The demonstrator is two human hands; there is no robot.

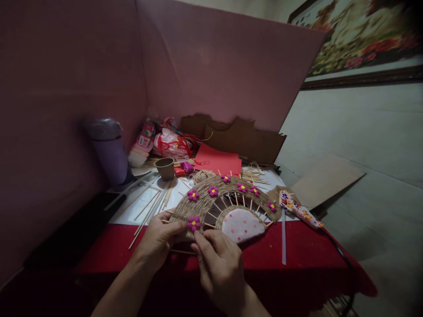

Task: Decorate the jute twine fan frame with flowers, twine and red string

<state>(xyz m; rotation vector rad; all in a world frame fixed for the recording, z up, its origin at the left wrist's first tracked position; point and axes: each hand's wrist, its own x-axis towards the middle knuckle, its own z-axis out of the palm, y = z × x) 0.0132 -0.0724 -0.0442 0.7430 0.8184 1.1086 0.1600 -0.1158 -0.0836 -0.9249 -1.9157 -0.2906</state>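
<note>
A half-round fan (201, 203) of wound twine over thin wooden sticks is tilted up above the front of the table. Several magenta clay flowers with yellow centres dot its outer band, and a white half-disc (243, 224) with red spots fills its inner part. My left hand (161, 240) is closed on the fan's left end, thumb on the front near the largest flower (193, 223). The fingers of my right hand (220, 259) are pinched together at that flower's lower edge; what lies between them is hidden.
On the table's white sheet stand a small brown cup (164, 168), loose sticks (148, 204), red paper (218, 159) and magenta clay (187, 167). A purple tumbler (110, 152) is at left. A patterned glue gun (299, 209) and glue stick (283, 237) lie right. Cardboard (244, 141) stands behind.
</note>
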